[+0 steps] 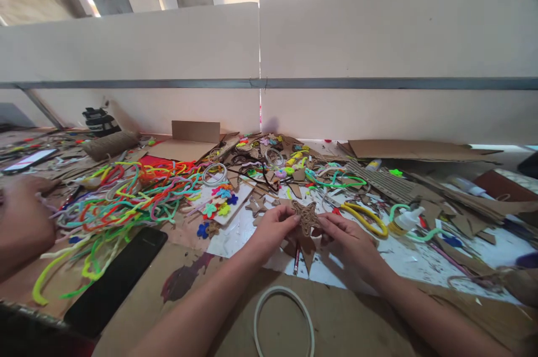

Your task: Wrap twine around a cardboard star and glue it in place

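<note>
Between my two hands is a small brown star (pixel 307 218) with a coiled, twine-like surface. The fingertips of my left hand (pixel 275 229) pinch its left side. Thumb and fingers of my right hand (pixel 347 238) close on its right point. Just below the star lie a pointed cardboard piece (pixel 308 253) and a thin dark pencil-like stick (pixel 297 259). A pale ring (pixel 257 312) rests on the cardboard nearest me. Left of my left hand are plain cardboard stars (pixel 256 205) and several coloured felt-like flowers (pixel 210 210).
A tangle of coloured pipe cleaners (pixel 126 194) spreads on the left, by a black phone (pixel 120 276). Another person's hand (pixel 27 217) reaches in at far left. Yellow-handled scissors (pixel 365 219) and a glue bottle (pixel 407 220) lie right. A white panel (pixel 378 37) stands behind.
</note>
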Demonstrator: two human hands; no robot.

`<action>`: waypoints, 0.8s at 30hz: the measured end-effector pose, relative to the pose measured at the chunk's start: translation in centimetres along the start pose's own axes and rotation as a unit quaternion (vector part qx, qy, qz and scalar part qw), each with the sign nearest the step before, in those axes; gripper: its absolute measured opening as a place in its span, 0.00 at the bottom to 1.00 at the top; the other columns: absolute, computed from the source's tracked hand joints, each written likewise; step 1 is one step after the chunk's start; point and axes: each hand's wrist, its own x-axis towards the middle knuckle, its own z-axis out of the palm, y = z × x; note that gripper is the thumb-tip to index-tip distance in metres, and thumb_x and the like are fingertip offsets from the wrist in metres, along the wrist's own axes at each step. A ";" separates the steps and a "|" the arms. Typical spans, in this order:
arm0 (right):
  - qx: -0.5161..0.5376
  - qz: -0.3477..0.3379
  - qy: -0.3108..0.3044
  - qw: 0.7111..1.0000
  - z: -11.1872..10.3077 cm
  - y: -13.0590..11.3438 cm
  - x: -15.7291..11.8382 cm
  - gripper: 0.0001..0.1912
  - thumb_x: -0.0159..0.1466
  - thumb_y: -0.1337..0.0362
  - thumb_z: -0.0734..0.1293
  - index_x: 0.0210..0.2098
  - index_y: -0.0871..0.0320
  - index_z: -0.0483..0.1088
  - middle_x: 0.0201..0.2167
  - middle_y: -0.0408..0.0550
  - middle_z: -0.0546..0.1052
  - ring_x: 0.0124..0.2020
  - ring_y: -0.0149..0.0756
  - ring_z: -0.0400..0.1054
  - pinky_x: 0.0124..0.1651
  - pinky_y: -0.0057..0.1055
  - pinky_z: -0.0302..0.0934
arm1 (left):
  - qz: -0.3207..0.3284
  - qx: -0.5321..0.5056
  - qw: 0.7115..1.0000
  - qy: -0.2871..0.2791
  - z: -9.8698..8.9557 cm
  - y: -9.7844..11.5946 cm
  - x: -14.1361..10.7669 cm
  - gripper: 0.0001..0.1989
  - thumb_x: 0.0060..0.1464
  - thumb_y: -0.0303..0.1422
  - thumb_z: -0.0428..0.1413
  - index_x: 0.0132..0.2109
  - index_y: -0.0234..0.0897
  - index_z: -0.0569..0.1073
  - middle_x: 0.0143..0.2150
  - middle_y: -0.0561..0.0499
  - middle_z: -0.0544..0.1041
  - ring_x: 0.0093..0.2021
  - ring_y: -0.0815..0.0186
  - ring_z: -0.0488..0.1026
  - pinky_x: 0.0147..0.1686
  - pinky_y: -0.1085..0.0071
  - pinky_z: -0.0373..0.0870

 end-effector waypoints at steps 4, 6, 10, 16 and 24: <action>-0.027 -0.014 0.011 0.999 -0.2 0.0 0.1 0.23 0.58 0.41 0.71 0.30 0.56 0.76 0.26 0.45 0.74 0.28 0.36 0.66 0.32 0.32 0.61 | -0.002 0.010 1.000 -0.011 0.0 -0.2 0.1 0.20 0.46 0.47 0.65 0.33 0.35 0.71 0.27 0.52 0.74 0.27 0.68 0.69 0.31 0.72 0.64; -0.047 -0.016 0.011 0.999 -0.4 0.1 0.2 0.24 0.61 0.40 0.68 0.30 0.56 0.76 0.27 0.46 0.75 0.29 0.38 0.67 0.33 0.33 0.62 | 0.001 0.005 1.000 -0.007 -0.2 0.2 0.1 0.18 0.47 0.46 0.64 0.32 0.36 0.70 0.26 0.52 0.73 0.26 0.69 0.68 0.29 0.73 0.63; -0.103 -0.031 0.004 0.994 -0.6 0.5 0.0 0.22 0.67 0.43 0.64 0.40 0.54 0.78 0.34 0.49 0.79 0.35 0.44 0.72 0.37 0.37 0.65 | 0.019 -0.025 0.999 0.042 -0.9 1.2 0.2 0.15 0.47 0.41 0.64 0.32 0.36 0.70 0.27 0.54 0.73 0.25 0.71 0.68 0.28 0.74 0.63; -0.303 -0.111 -0.026 0.946 -0.6 1.7 0.1 0.14 0.66 0.51 0.65 0.41 0.50 0.79 0.42 0.50 0.82 0.44 0.51 0.74 0.47 0.45 0.66 | 0.041 0.007 0.993 0.107 -1.5 1.7 0.9 0.07 0.47 0.29 0.61 0.33 0.35 0.69 0.28 0.53 0.74 0.28 0.69 0.72 0.32 0.73 0.68; -0.360 -0.156 -0.034 0.919 -0.3 1.7 0.2 0.15 0.70 0.54 0.61 0.41 0.52 0.77 0.39 0.51 0.82 0.43 0.49 0.75 0.45 0.43 0.67 | 0.058 0.141 0.978 0.145 -2.5 2.9 1.3 0.07 0.51 0.29 0.56 0.39 0.36 0.72 0.27 0.54 0.73 0.25 0.68 0.69 0.28 0.73 0.65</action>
